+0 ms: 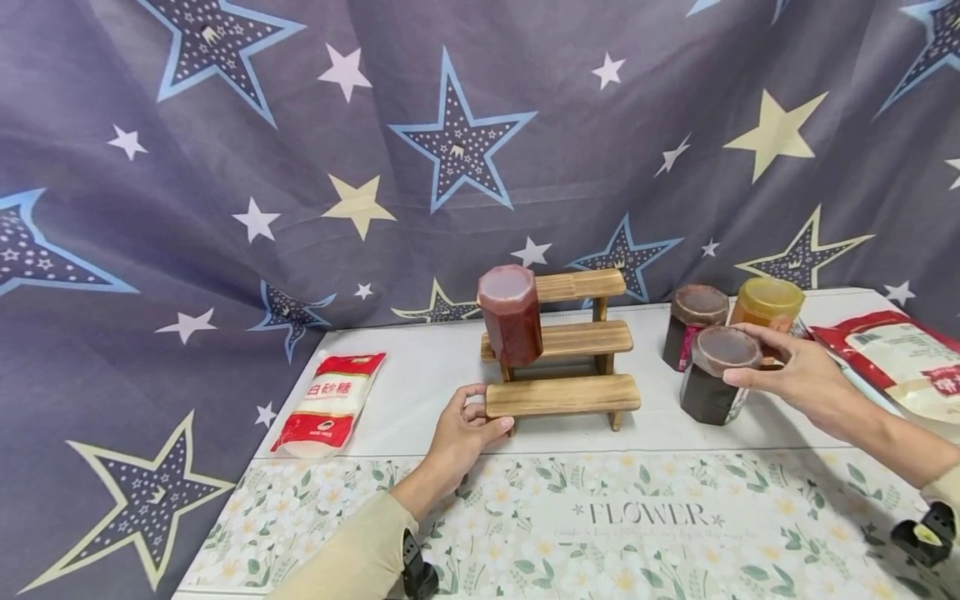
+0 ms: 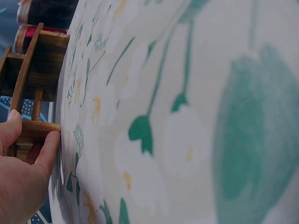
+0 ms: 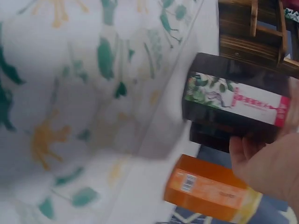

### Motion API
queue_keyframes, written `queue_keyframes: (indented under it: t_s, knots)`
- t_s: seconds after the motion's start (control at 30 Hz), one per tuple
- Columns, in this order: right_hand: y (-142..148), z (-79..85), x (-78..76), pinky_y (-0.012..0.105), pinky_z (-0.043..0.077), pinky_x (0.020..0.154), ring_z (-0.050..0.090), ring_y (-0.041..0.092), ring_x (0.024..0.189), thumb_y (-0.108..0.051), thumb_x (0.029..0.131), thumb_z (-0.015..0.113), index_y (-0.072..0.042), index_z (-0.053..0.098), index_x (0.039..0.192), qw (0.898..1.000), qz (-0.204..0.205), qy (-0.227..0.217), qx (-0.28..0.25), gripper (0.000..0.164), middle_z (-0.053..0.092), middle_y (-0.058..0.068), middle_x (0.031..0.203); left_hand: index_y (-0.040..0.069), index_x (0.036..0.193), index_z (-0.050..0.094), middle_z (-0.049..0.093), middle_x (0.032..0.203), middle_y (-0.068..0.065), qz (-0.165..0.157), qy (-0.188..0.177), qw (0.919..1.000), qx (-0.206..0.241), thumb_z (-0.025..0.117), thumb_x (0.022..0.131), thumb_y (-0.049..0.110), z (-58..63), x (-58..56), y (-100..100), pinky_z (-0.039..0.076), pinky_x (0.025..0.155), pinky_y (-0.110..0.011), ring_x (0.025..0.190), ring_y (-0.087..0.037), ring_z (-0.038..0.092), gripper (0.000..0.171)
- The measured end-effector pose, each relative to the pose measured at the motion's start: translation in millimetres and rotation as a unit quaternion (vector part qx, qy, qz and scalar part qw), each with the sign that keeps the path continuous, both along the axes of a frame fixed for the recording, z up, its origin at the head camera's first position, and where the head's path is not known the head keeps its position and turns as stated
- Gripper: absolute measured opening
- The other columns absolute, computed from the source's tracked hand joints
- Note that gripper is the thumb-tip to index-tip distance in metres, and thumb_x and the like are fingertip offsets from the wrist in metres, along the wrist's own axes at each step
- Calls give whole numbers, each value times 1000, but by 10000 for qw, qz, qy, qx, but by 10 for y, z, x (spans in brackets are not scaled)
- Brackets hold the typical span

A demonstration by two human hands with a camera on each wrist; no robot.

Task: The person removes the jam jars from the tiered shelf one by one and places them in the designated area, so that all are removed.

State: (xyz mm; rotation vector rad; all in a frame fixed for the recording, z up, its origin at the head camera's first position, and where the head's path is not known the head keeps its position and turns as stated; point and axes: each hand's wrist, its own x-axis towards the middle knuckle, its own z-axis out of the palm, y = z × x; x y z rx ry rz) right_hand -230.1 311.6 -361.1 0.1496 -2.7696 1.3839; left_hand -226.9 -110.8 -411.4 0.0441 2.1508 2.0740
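My left hand [image 1: 461,429] grips the left end of the lowest tier of a three-tier wooden display stand [image 1: 562,396]. In the left wrist view, thumb and finger lie on either side of the tier's end [image 2: 42,126]. A dark red octagonal jar [image 1: 513,321] stands at the left end of the middle tier. To the right of the stand, my right hand [image 1: 806,379] holds a dark jar [image 1: 712,396] around its lid, thumb and fingers on opposite sides. The right wrist view shows this jar's label [image 3: 236,100], printed with green leaves and pink.
Behind the held jar are another dark jar [image 1: 693,325] and a yellow-lidded orange jar [image 1: 768,304]. A red and white bag [image 1: 896,358] lies at the far right. On the left is a red and white sugar packet [image 1: 330,404]. A star-patterned curtain [image 1: 375,275] hangs behind the table.
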Motion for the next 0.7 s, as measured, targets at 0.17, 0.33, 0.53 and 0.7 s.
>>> queue_keyframes:
  t_s: [0.17,0.33,0.53,0.7]
  knots:
    - [-44,195,-22,7,49,71,51,-12,96,-21,88,73,-9,42,144,9977,122,602,-290,64,54,-3,128,7,137,38,63,109,-18,-8,23,10000,13,72,86,3,4,4,2,59,86,-36,92,-20,66,61]
    - [-136,435,-67,5,49,75,56,-7,101,-10,88,72,-14,49,136,9920,239,998,-729,54,57,-17,116,7,138,38,63,110,-18,-4,-11,10000,-10,72,86,4,1,9,-1,59,86,-36,93,-20,66,62]
    - [-317,578,-87,10,52,73,58,-1,101,-14,86,74,-15,52,135,9917,317,1049,-674,54,57,-14,117,7,138,38,62,110,-18,-12,3,10000,43,72,86,3,-2,5,8,59,86,-36,92,-20,66,62]
    - [-582,605,-110,10,50,79,57,5,105,-16,85,76,-14,51,136,9928,576,907,-536,57,55,-1,126,7,138,38,63,109,-18,-9,4,10000,11,72,86,3,1,8,-1,59,85,-36,92,-20,66,62]
